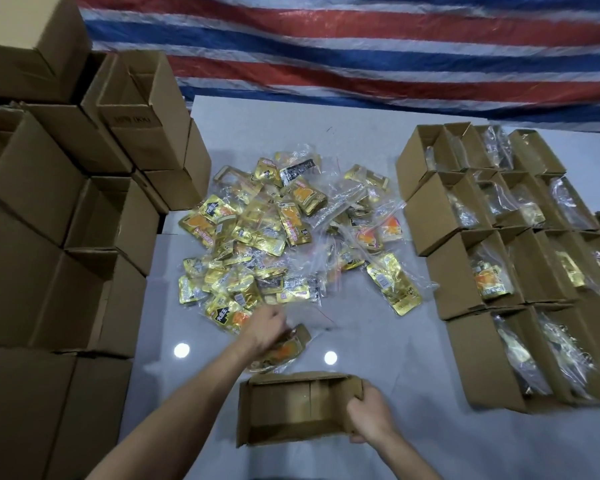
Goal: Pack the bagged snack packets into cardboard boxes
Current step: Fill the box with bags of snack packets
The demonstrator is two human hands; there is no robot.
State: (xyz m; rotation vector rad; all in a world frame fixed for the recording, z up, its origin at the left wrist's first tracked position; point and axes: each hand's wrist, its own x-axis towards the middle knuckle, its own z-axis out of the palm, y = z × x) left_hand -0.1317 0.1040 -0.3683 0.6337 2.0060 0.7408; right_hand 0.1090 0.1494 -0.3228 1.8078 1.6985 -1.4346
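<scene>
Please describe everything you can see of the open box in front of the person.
The brown cardboard box is small, oblong and empty, its top open toward the camera, with a seam across its inner floor. It rests on the pale table, nearest the person. The right hand grips its right end wall.

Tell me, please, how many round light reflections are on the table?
2 reflections: one left of the left hand, one beyond the held box; others may be hidden.

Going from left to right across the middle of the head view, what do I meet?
Stack of brown cardboard boxes, heap of gold snack packets in clear bags, rows of open brown cardboard boxes holding bagged packets.
</scene>
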